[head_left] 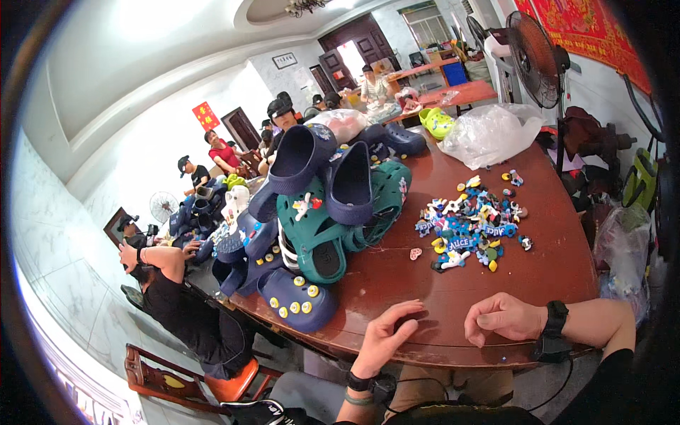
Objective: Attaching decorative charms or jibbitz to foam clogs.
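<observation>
My left hand (388, 334) hovers at the table's near edge, fingers loosely bent, thumb apart, nothing between them. To its right, my right hand (504, 319) is just above the tabletop, its fingers curled in and the thumb against them; I see nothing in it. Beyond both lies a loose heap of small colourful shoe charms (467, 225), with a few strays around it. Left of the heap, clogs are piled up: a green clog (312, 230), navy clogs (301, 159) on top, and a navy clog with round yellow-and-white charms (296, 301) nearest my left hand.
The dark red table (397, 283) carries a clear plastic bag (492, 134) and a lime clog (437, 122) at the far end. A standing fan (535, 60) rises at the right. A person in black (188, 312) sits at the left, beside a wooden chair (166, 379). More people sit farther back.
</observation>
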{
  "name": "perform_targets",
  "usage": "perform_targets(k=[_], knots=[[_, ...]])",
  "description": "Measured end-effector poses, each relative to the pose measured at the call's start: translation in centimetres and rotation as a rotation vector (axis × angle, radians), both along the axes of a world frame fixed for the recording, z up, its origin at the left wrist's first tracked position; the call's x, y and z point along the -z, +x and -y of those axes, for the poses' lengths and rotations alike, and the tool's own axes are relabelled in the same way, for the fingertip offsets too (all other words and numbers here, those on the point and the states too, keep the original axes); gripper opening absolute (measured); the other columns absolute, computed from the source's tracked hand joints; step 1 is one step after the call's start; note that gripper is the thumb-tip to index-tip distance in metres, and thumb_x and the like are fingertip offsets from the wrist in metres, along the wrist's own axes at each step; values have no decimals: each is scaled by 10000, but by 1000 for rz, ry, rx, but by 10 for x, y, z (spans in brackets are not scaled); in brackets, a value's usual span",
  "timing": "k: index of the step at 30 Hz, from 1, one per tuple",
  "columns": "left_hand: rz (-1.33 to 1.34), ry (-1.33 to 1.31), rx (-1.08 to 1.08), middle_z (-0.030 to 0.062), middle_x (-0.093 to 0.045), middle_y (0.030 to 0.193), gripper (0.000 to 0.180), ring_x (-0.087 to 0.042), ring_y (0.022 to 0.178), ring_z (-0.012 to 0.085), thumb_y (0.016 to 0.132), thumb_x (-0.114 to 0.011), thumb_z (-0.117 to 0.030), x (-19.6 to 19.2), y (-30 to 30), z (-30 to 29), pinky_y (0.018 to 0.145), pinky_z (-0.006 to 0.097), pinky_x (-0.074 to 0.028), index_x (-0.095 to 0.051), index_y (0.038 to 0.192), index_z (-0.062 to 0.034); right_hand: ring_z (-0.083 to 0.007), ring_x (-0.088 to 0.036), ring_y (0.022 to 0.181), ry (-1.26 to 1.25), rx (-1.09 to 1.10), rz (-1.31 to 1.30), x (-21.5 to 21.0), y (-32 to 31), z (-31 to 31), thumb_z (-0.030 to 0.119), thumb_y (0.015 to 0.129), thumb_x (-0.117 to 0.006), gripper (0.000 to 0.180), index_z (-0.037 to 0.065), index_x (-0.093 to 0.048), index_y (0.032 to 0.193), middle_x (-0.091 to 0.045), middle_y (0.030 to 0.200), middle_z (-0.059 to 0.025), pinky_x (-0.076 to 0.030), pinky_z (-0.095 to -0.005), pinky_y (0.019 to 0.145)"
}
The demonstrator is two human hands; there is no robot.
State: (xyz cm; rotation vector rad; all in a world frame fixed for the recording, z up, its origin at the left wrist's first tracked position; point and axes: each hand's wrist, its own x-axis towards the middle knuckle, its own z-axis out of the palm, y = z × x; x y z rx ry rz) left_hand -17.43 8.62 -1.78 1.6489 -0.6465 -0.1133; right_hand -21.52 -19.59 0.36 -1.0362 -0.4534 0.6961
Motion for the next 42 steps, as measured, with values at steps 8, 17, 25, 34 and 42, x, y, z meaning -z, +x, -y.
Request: perform_targets(k=[8,17,25,34,42], knots=[[-87,45,31,18,-673,1098,213,-573,1038,83,973,-601,-102,1,1,-7,929,250,-446,-665,1143,9,-70,-603,831,-120,32,146,-3,-1,0,269,1003,-581,272,11,-659,1039,-656,914,-17,-492,-245,785],[-113,-45,-38,-6,-687,1003,170,-588,948,63,973,-612,-113,7,1,-5,857,229,-466,-696,1058,9,-73,-590,768,-247,272,377,-3,4,-5,273,1008,-557,274,17,-650,979,-629,837,-3,-489,-242,708],[-48,-79,-43,50,-717,962,162,-628,913,105,974,-607,-104,2,1,0,868,257,-481,-700,1011,24,-58,-578,716,-322,584,395,-2,16,9,295,968,-624,264,41,-680,926,-625,773,11,-484,-228,660],[-102,23,8,54,-720,960,126,-626,927,108,932,-612,-27,-1,-3,-7,880,257,-473,-700,1005,26,-226,-626,912,-936,1132,809,6,42,66,339,922,-676,337,11,-667,997,-666,1010,-124,-504,-355,807],[-171,377,474,150,-392,1484,751,-379,1368,214,915,-714,-191,-83,25,-14,1086,375,-370,-280,1496,5,-466,-179,1446,-1535,864,556,20,86,86,685,933,-389,1034,-153,-112,1473,-148,1533,-361,-166,-501,1183]])
